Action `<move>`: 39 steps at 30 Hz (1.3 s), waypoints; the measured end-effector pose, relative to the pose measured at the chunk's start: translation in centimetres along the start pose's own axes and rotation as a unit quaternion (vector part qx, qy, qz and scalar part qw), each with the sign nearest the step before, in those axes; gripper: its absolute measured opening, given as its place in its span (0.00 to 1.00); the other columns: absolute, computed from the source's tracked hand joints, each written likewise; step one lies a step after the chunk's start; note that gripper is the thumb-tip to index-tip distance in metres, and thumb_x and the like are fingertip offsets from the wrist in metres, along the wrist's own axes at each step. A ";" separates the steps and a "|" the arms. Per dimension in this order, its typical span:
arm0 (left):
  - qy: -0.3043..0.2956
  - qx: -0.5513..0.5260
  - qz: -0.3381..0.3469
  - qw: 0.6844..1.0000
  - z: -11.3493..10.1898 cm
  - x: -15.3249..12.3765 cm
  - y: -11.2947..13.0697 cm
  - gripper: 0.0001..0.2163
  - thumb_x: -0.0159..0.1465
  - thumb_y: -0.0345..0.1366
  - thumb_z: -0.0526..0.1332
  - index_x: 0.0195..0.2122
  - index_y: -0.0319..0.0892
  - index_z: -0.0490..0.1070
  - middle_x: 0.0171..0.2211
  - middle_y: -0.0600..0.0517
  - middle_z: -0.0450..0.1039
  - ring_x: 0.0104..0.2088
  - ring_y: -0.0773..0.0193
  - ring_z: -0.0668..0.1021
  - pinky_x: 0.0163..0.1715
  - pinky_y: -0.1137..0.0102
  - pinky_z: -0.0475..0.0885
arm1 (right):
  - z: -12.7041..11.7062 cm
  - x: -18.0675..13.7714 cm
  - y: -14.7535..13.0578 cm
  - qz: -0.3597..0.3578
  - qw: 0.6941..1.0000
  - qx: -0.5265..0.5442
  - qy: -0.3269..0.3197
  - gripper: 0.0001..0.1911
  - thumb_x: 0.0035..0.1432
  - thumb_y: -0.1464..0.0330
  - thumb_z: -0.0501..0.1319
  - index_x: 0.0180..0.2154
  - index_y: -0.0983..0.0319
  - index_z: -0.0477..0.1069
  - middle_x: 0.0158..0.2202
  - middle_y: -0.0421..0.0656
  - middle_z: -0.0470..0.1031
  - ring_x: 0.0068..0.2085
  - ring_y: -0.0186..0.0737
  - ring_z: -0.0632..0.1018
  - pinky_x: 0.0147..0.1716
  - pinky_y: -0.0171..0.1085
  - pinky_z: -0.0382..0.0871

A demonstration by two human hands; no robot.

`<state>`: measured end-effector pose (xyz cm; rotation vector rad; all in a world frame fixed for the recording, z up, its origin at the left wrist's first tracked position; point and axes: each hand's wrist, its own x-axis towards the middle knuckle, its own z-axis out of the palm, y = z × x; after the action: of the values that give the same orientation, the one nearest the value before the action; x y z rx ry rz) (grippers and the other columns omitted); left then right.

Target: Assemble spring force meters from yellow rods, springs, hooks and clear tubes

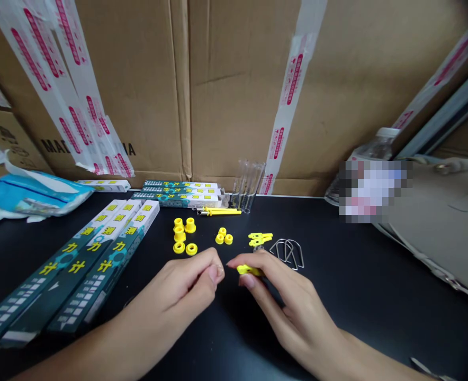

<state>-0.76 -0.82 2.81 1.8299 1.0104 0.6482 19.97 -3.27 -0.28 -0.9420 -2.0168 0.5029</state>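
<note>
My right hand (293, 296) pinches a small yellow plastic piece (246, 270) between thumb and fingers. Close to it, my left hand (182, 288) is closed, thumb against the curled fingers; whatever it may hold is hidden. Just beyond the right hand lie flat yellow plastic tabs (260, 238) and several bent metal wire hooks (288, 253). Ahead of the left hand sit several yellow flanged caps (179, 233) and three smaller yellow caps (223, 237). Farther back are thin yellow rods (222, 211) with metal ends, and upright clear tubes (248, 186).
Long green-and-white boxes (95, 259) lie on the black table (357, 317) at left, with more boxes (180, 193) stacked behind. A blue packet (39, 193) is far left. A plastic bottle (380, 143) and a grey bag (440, 222) stand right. Cardboard (234, 95) walls the back.
</note>
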 end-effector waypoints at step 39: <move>0.153 0.111 0.123 0.974 2.0 -0.5 -1.2 0.09 0.66 0.31 0.53 0.27 0.46 0.61 0.28 0.56 0.73 0.31 0.65 0.78 0.28 0.72 0.70 | 0.5 -0.3 -0.4 -0.083 0.996 -0.009 0.035 0.10 0.64 0.80 0.60 0.46 0.66 0.73 0.39 0.46 0.82 0.38 0.38 0.83 0.42 0.31 0.78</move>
<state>0.08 -1.95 0.85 2.1166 1.0989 1.0262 19.51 -3.80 -0.44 -0.7845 -2.0169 0.3568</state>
